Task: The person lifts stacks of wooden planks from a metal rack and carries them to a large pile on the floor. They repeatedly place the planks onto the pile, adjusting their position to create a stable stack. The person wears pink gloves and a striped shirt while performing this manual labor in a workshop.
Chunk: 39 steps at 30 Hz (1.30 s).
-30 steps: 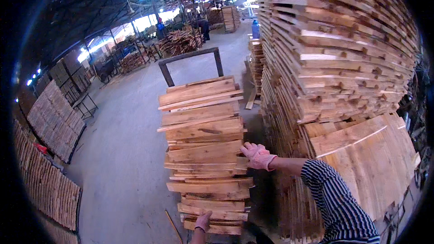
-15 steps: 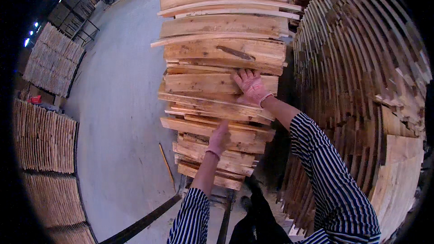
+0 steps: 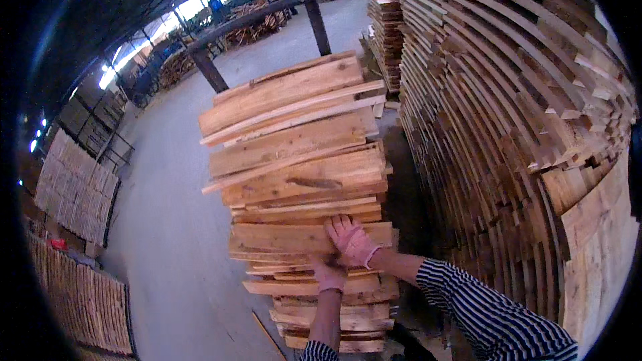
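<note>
A long load of pale wooden boards (image 3: 294, 132) runs away from me, the boards lying crosswise and overlapping. My right hand (image 3: 352, 241), in a pink glove, rests on a board (image 3: 281, 237) near the middle of the load, its fingers stretched out and apart. Just below and left of it, my left hand (image 3: 328, 273), also pink-gloved, touches the near edge of the same boards. The left fingers are blurred and partly hidden against the wood. A dark elongated mark (image 3: 314, 182) shows on a board farther off.
A tall stack of boards (image 3: 481, 140) rises close on my right. A dark frame (image 3: 261, 19) stands at the load's far end. More board stacks (image 3: 80, 294) line the left, beyond the grey floor (image 3: 174, 214). A thin yellow stick (image 3: 269, 335) lies on the floor.
My view has tilted up, so the far frame and a blue jug show now. My left hand has moved forward along the load, close to the right hand, which stays on the boards.
</note>
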### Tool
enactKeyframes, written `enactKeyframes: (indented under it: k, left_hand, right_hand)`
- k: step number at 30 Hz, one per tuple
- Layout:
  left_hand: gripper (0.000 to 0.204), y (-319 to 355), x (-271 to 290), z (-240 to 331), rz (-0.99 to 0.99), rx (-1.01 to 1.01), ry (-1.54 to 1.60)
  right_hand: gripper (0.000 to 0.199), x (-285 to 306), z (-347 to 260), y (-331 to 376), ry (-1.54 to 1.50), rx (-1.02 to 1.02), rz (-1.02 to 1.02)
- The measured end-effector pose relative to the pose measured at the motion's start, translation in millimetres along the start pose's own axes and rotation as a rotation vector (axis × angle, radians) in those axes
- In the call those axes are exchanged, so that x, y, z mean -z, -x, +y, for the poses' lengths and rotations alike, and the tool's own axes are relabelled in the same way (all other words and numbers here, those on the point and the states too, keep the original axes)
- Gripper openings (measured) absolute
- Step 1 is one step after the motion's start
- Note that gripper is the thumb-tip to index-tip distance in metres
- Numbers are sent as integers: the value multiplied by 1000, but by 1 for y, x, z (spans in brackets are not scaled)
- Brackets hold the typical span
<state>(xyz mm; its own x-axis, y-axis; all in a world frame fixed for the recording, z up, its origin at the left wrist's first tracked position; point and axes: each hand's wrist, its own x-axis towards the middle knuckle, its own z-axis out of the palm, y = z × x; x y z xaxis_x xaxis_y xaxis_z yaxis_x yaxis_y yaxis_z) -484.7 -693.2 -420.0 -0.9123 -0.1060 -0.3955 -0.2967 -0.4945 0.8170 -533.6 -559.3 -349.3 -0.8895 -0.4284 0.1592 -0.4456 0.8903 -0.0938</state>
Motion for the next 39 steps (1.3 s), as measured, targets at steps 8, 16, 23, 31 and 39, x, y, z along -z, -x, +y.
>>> enactKeyframes:
  k: [8,16,23,31,39]
  left_hand:
    - [88,-8,3,18,-314,268,413]
    - [90,5,0,15,-212,177,530]
    - [84,62,84,-1,-22,227,316]
    - [83,111,31,80,154,120,197]
    - [97,242,47,122,69,86,143]
  right_hand:
    - [115,29,17,-15,-329,-97,-282]
    - [100,21,-11,10,-120,-78,-190]
    - [96,45,-37,63,-563,-27,-401]
    - [93,-26,-46,45,-1478,-150,-785]
    - [64,114,-107,113,-1831,-408,-1000]
